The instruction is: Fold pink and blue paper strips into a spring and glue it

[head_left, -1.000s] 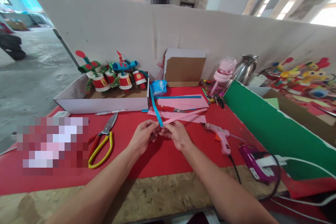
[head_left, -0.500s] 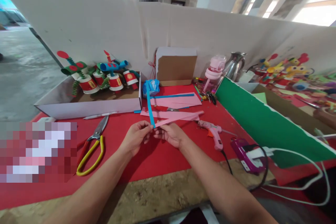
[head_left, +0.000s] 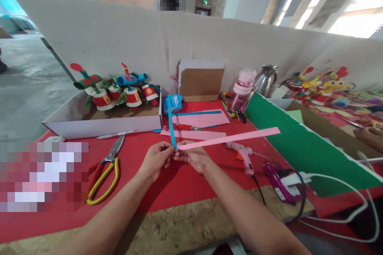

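Over the red table my left hand (head_left: 159,157) pinches the lower end of a blue paper strip (head_left: 170,123), which points away from me. Close against it, my right hand (head_left: 193,157) grips the near end of a pink paper strip (head_left: 239,138), which stretches out to the right. The two strips meet at a corner between my fingertips; fingers partly hide the joint. Beyond the hands lie pink paper sheets (head_left: 206,118) and a red-handled cutter (head_left: 187,127). A pink glue gun (head_left: 243,155) rests right of my right hand.
Large scissors (head_left: 112,159) with red and yellow handles lie at left, near a white pen (head_left: 115,134). A white box (head_left: 101,125) holds paper-cup figures. A green-sided box (head_left: 293,147) and a purple power strip (head_left: 283,183) with cables stand at right. Another person's hand (head_left: 371,137) shows far right.
The pink strip has swung toward me and now reaches further right, its broad face showing. Both hands keep their hold at the corner. The view has tilted slightly up.
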{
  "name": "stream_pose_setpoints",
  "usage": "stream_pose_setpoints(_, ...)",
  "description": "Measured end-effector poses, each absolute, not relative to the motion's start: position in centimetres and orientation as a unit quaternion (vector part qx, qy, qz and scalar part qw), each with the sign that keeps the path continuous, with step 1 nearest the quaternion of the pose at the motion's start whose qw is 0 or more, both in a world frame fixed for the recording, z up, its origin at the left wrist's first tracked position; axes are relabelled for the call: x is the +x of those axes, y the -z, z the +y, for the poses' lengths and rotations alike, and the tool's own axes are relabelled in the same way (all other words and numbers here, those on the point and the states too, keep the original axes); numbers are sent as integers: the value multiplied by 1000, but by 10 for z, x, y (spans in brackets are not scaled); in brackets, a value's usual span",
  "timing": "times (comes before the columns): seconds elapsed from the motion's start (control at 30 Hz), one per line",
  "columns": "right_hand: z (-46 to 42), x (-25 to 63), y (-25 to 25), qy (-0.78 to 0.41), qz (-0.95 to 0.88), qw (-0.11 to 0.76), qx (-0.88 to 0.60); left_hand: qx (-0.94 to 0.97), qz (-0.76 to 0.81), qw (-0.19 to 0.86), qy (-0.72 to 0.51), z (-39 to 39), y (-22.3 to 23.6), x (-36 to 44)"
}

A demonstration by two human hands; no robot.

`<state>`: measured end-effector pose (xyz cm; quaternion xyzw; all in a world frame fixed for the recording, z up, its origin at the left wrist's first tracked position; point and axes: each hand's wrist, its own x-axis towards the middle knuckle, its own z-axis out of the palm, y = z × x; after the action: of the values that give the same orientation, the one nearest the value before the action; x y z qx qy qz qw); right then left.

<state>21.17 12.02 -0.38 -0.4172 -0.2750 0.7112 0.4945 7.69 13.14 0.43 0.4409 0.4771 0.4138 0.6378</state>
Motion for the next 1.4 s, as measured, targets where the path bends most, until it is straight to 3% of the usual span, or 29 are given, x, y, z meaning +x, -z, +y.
stream_pose_setpoints(0.43, 120, 206, 10, -676, -298, 513, -438, 459, 466, 636, -409, 128, -6, 76)
stream_pose_setpoints(0.73, 123, 202, 14, -618, -306, 570, -447, 441, 424, 677, -408, 126, -7, 75)
stream_pose_setpoints(0.97, 124, 213, 7, -656, -335, 516, -437, 410, 454, 653, -446, 129, -5, 75)
stream_pose_setpoints(1.2, 125, 220, 4, -658, -363, 478, -455, 501, 474, 586, -425, 129, -5, 74)
stream_pose_setpoints(1.4, 124, 216, 5, -621, -397, 488, -468, 487, 462, 603, -430, 129, -2, 75)
